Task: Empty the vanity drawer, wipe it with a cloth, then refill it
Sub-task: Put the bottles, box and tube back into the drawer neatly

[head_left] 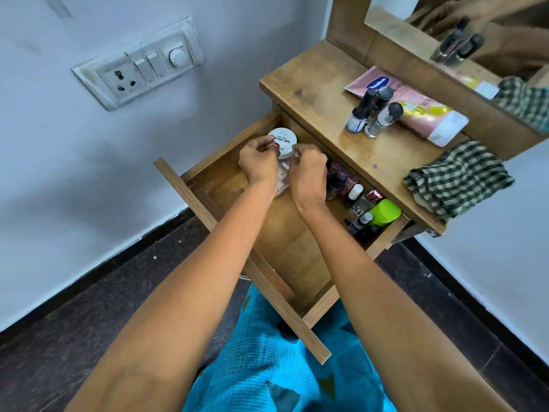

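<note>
A pale wall with a switch plate (139, 63) and a dark floor surround a wooden vanity (320, 93) with a mirror (416, 28) at its back. Its drawer (285, 242) is pulled fully out over a lap in a blue garment (282, 352).

Both hands reach into the far left corner of the drawer. The left hand (258, 165) has its fingers curled, pinching the near left edge of a white jar (283, 139) with a printed lid. The right hand (309, 173) is curled too, with its fingertips on the jar's near right rim. A clear flat case (282, 181) shows between the two wrists, just below the jar; I cannot tell whether either hand touches it.

Along the right side of the drawer stands a row of nail polish bottles (341, 179), with a green-capped bottle (384, 212) at the near right corner. The middle and left of the drawer floor are bare wood.

On the vanity top, a pink tube (416, 114) lies along the back edge. Three small bottles (374, 114) stand upright just in front of it. A checked cloth (457, 179) lies crumpled at the right end of the top, over its front edge.
</note>
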Demonstrator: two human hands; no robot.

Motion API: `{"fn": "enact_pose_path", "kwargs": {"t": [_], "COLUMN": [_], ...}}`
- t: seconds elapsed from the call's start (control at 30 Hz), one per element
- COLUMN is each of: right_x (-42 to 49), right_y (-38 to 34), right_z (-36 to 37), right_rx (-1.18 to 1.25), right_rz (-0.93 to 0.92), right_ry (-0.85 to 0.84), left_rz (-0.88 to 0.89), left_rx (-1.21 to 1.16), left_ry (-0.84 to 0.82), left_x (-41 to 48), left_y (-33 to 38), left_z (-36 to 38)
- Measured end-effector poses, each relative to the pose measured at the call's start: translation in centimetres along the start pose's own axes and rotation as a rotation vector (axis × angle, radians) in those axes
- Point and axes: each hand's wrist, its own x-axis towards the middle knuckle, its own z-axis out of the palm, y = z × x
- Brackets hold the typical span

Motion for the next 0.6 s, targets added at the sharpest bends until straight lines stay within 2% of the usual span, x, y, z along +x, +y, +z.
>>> {"fn": "enact_pose_path", "kwargs": {"t": [0.2, 0.37, 0.53, 0.6], "right_x": [-1.3, -1.0, 0.6, 1.5], "right_y": [-0.6, -0.1, 1.6, 2.2], "right_z": [-3.5, -7.6, -10.5, -11.2], "right_rx": [0.108, 0.202, 0.189, 0.171], "right_rz": [-0.086, -0.14, -0.094, -0.065], "right_ry": [0.134, 0.354, 0.502, 0.485], "left_rz": [0.208, 0.385, 0.53, 0.579], "left_rx": [0.007, 0.063, 0.193, 0.256], "left_ry": [-0.15, -0.268, -0.321, -0.343], "left_x": [-2.8, -5.1, -6.4, -6.3], "left_y": [2.0, 3.4, 4.4, 4.7], "left_z": [1.0, 3.4, 5.8, 6.7]}}
